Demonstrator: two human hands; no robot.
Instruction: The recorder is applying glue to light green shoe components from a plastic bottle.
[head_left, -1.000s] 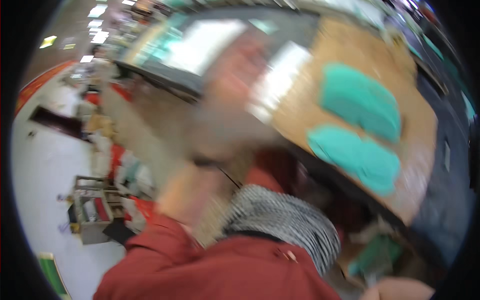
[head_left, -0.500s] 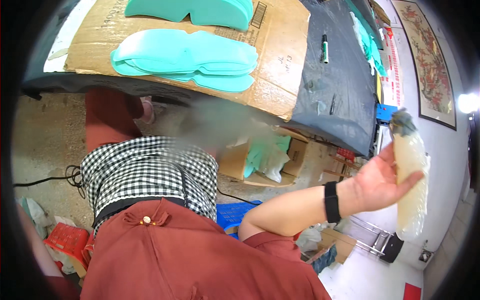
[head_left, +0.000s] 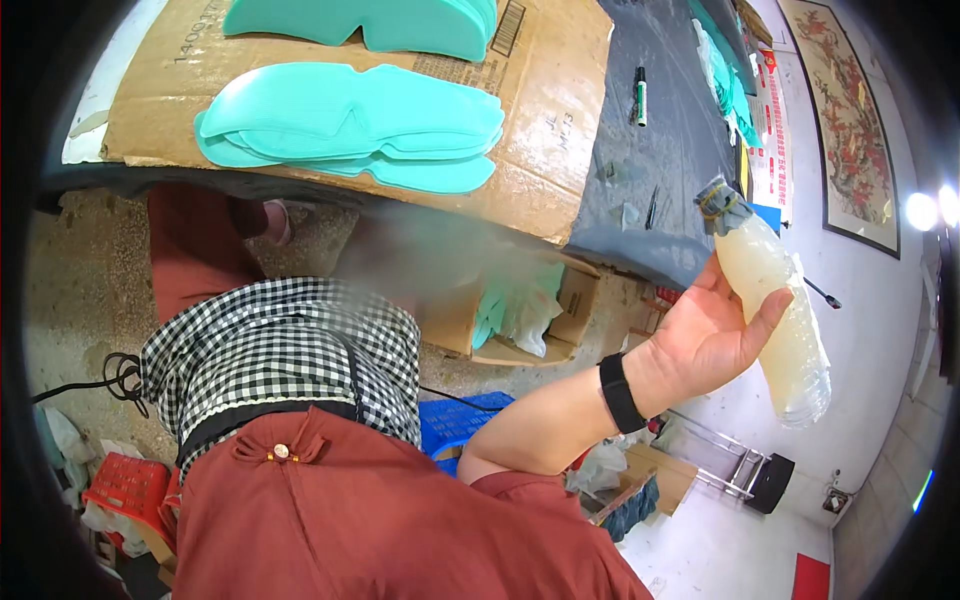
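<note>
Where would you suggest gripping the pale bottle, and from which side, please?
Probably best around the middle of the pale bottle, from the left as the right hand holds it, thumb in front: the body is long, tilted and wider than its grey wrapped neck.

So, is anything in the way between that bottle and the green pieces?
Nothing tall shows. From the bottle in the right hand to the green pieces, there's a pen lying flat on the table, then cardboard.

Right hand point(head_left: 705, 335) holds up pale container point(head_left: 778, 310)

Grey wrapping point(head_left: 722, 206) covers its upper end — the container tilts near the dark counter point(head_left: 670, 165). There, two teal stacks point(head_left: 350, 118) lie on brown cardboard point(head_left: 560, 115) — a marker point(head_left: 641, 95) just beside it.
</note>
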